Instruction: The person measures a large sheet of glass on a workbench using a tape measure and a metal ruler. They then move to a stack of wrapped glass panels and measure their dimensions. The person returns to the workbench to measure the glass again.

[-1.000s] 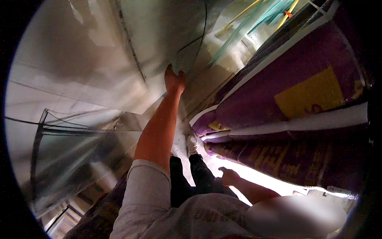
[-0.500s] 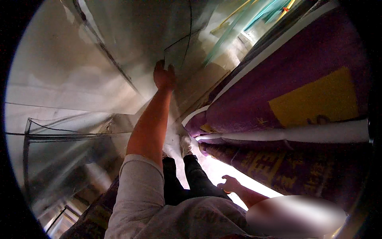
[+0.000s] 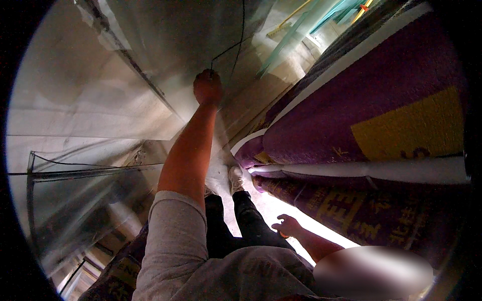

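Note:
Stretched out ahead of me, my left hand (image 3: 207,88) is closed at the end of a thin dark bent line (image 3: 225,50), which looks like the edge of a see-through, glass-like sheet (image 3: 193,32). The fingertips are partly hidden behind the back of the hand. Low and to the right, my right hand (image 3: 289,226) hangs near my hip, thumb and forefinger apart and nothing between them. An orange band (image 3: 283,234) shows at its wrist. Beside it stands a purple wrapped bundle with yellow lettering (image 3: 346,210).
Another large purple padded bundle (image 3: 316,125) with a white edge fills the right side. Large shiny panels (image 3: 75,95) stand at the left, with a dark-framed one (image 3: 32,200) below. Teal and yellow strips (image 3: 336,20) are at the far right. My shoes (image 3: 236,179) are on the floor.
The fingers of my left hand, apart before, have closed at the thin dark line. My right hand has shifted slightly up and left. The view has moved a little.

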### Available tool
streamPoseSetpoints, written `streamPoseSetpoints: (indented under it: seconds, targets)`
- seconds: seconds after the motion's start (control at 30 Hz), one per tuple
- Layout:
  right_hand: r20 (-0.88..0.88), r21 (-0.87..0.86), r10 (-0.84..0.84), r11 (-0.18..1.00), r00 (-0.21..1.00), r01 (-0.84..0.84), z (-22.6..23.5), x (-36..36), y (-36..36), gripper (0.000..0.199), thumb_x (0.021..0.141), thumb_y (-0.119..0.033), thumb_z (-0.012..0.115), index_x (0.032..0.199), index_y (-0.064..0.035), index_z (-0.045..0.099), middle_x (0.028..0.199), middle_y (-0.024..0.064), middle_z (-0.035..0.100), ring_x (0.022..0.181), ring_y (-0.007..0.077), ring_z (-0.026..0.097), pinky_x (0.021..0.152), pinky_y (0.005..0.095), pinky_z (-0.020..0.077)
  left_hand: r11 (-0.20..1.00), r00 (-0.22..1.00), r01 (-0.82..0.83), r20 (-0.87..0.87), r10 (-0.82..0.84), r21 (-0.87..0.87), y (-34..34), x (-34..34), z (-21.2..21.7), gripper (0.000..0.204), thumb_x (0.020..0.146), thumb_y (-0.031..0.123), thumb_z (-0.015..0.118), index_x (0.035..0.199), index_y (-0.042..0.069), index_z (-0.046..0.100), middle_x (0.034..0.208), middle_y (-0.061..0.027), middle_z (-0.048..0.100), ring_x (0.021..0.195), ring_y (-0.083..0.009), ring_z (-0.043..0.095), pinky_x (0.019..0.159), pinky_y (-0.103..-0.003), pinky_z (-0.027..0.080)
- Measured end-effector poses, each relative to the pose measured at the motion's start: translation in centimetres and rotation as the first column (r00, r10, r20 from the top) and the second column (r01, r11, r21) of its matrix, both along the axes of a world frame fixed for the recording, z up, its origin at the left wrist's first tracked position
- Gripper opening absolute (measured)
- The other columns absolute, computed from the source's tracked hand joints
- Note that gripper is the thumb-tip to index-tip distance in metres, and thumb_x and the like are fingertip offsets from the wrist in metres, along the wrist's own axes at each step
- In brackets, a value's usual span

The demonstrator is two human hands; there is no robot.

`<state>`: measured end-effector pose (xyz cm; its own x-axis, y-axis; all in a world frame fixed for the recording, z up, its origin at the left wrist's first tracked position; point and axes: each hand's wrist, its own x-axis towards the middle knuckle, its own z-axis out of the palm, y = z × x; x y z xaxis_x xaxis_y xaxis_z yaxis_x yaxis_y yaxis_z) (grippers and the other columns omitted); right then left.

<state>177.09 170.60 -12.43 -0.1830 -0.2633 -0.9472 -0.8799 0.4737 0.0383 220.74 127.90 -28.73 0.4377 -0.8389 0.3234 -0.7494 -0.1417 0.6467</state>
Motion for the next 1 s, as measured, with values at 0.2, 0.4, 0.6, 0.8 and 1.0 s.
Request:
streamPoseSetpoints:
  seconds: [0.2, 0.4, 0.6, 0.8, 1.0]
  targets:
    - [0.001, -0.075, 0.038, 0.996, 0.999, -0.037, -0.7, -0.3, 0.1, 0.074, 0.077, -0.051, 0.083, 0.133, -0.0075, 0.062, 0.101, 0.0150, 0.072, 0.091, 0.0264, 0.069, 0.083, 0.0371, 0.0553, 0.998, 0.997, 0.003, -0.078, 0.002, 0.063, 0.0, 0.3, 0.6, 0.025, 0.099, 0.029, 0.053, 0.097, 0.008, 0.066, 0.096, -0.0210, 0.070, 0.090, -0.0417, 0.068, 0.079, -0.053, 0.054]
    - [0.113, -0.094, -0.131, 0.985, 0.985, 0.142, -1.2, -2.3, 0.4, 0.071, 0.078, -0.049, 0.082, 0.130, -0.0062, 0.062, 0.103, 0.0169, 0.072, 0.091, 0.0274, 0.069, 0.083, 0.0376, 0.0535, 0.993, 0.913, 0.061, -0.407, -0.013, 0.103, 2.1, 0.8, 2.1, 0.026, 0.099, 0.032, 0.055, 0.098, 0.009, 0.067, 0.098, -0.0187, 0.072, 0.092, -0.0417, 0.068, 0.079, -0.051, 0.054]
    - [0.192, -0.143, -0.018, 0.989, 0.981, 0.046, -1.6, -2.1, 0.7, 0.062, 0.081, -0.043, 0.080, 0.129, -0.0078, 0.061, 0.104, 0.0185, 0.071, 0.090, 0.0282, 0.064, 0.079, 0.0388, 0.0503, 0.997, 0.993, 0.009, -0.116, 0.000, 0.073, 5.1, 2.8, 2.6, 0.025, 0.098, 0.031, 0.058, 0.103, 0.010, 0.070, 0.098, -0.0160, 0.074, 0.092, -0.0396, 0.069, 0.080, -0.047, 0.054]
    - [0.097, -0.114, 0.047, 0.993, 0.994, -0.035, -1.2, -1.1, -0.4, 0.071, 0.075, -0.051, 0.084, 0.126, -0.0050, 0.066, 0.112, 0.0215, 0.071, 0.105, 0.0318, 0.069, 0.093, 0.0403, 0.0542, 0.989, 0.953, -0.047, -0.291, 0.087, 0.141, 10.2, 4.5, 6.0, 0.022, 0.096, 0.028, 0.060, 0.105, 0.010, 0.071, 0.098, -0.0146, 0.074, 0.092, -0.0369, 0.070, 0.081, -0.044, 0.055]
    - [0.053, -0.070, 0.117, 0.991, 0.992, -0.113, -0.3, 0.4, -2.7, 0.072, 0.074, -0.051, 0.083, 0.127, -0.0056, 0.065, 0.112, 0.0199, 0.071, 0.104, 0.0313, 0.069, 0.093, 0.0397, 0.0542, 0.987, 0.926, -0.118, -0.346, 0.148, 0.107, 15.2, 7.0, 6.5, 0.019, 0.095, 0.024, 0.062, 0.099, 0.009, 0.073, 0.097, -0.0153, 0.075, 0.090, -0.0360, 0.071, 0.080, -0.043, 0.055]
